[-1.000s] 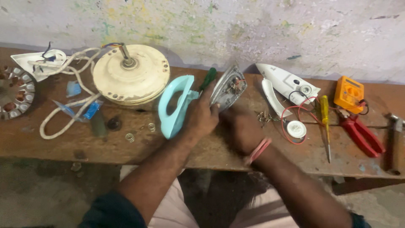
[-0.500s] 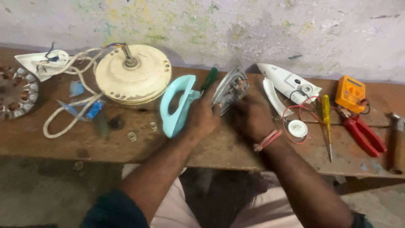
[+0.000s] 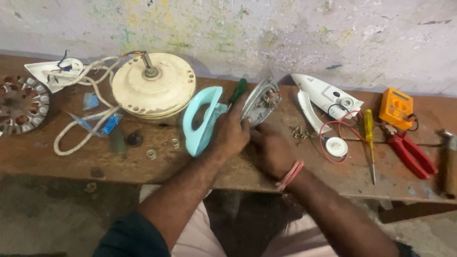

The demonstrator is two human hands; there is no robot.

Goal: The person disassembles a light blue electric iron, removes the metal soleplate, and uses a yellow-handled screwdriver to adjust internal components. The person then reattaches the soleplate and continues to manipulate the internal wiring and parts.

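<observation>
A metal iron soleplate [image 3: 261, 101] stands tilted on edge at the middle of a wooden workbench [image 3: 71, 157]. Compared with a second ago it sits more upright, so its wired inner face now shows. The left hand [image 3: 232, 133] grips its lower left edge, fingers curled around it. The right hand [image 3: 271, 151] has drawn back to just below it, fingertips near its base; whether it pinches anything is hidden. A pale blue iron handle [image 3: 201, 120] lies just left

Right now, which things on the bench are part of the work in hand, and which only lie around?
In hand:
left hand on metal iron base
right hand beside it
light blue iron handle
green screwdriver

Lying about:
cream fan motor
white iron cover
orange multimeter
red pliers
yellow screwdriver
</observation>
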